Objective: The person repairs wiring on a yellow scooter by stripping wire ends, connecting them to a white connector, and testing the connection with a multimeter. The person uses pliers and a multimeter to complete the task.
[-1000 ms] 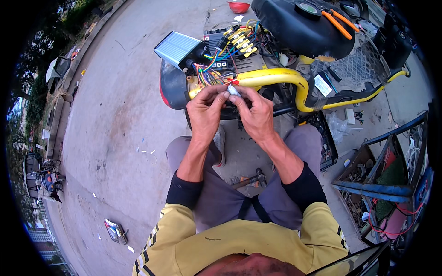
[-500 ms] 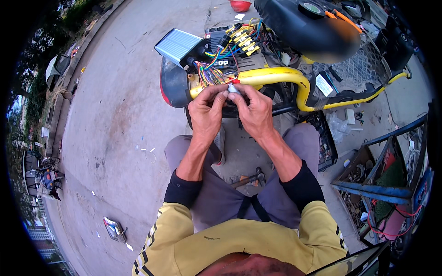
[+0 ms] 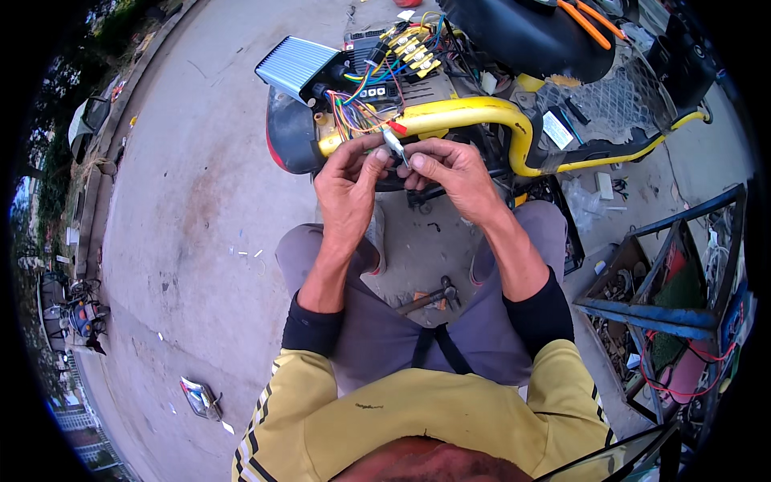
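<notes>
My left hand [image 3: 347,189] and right hand [image 3: 456,178] are close together in front of a partly dismantled vehicle, both pinching a small white connector [image 3: 393,143] with wire at it. Right beside it is a red piece [image 3: 398,128], against the yellow tube frame [image 3: 482,111]. Above my hands, coloured wires [image 3: 349,116] run from a finned silver controller box [image 3: 297,66] lying on the vehicle, next to a yellow terminal block [image 3: 414,52]. My fingertips partly hide what they grip.
A black seat [image 3: 530,36] carries orange-handled pliers [image 3: 590,28]. A hammer [image 3: 426,299] lies on the ground between my legs. At right stands a blue metal parts rack [image 3: 642,313]. A plastic pouch [image 3: 201,398] lies at lower left, and a parked scooter [image 3: 76,313] is at far left.
My hands have shifted slightly upward and a bit apart, showing more of the white connector, now tilted. The whole view has shifted a little, the vehicle appearing higher and further left.
</notes>
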`<state>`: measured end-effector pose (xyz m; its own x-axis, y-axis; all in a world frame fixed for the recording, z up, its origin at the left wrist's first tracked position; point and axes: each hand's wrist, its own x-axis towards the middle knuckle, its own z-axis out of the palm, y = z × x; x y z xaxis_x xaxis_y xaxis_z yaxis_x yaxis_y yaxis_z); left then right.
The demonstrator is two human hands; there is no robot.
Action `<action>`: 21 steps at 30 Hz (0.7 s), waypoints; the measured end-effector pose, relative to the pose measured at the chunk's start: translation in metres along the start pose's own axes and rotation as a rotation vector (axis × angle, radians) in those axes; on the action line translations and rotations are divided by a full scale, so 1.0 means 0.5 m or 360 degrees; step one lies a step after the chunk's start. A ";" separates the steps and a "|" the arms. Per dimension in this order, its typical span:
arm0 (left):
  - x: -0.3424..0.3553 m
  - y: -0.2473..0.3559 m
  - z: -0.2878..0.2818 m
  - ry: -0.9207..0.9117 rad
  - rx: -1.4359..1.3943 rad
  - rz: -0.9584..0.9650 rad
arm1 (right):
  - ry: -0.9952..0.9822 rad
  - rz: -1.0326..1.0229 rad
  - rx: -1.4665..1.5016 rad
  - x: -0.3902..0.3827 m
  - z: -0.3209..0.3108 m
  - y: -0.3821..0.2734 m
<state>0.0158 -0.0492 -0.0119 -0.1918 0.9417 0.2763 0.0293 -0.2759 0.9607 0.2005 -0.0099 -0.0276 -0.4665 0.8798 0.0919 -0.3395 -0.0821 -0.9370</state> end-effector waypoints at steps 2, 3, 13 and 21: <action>-0.006 0.006 0.005 -0.0018 0.0001 -0.0030 | 0.0007 0.0019 0.0011 -0.002 0.001 -0.003; -0.007 0.009 0.006 -0.0026 0.0009 -0.0043 | 0.0005 0.0025 0.0031 0.000 0.006 -0.004; -0.021 0.002 0.001 -0.0053 -0.0144 -0.0136 | 0.0229 -0.0346 -0.0582 0.003 0.039 0.015; -0.019 -0.003 -0.001 -0.0128 -0.0216 -0.0158 | 0.0267 -0.0968 -0.1158 0.006 0.035 0.018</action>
<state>0.0173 -0.0579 -0.0162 -0.1077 0.9765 0.1868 -0.1194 -0.1992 0.9727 0.1818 -0.0162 -0.0299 -0.2356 0.7363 0.6344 0.1314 0.6709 -0.7298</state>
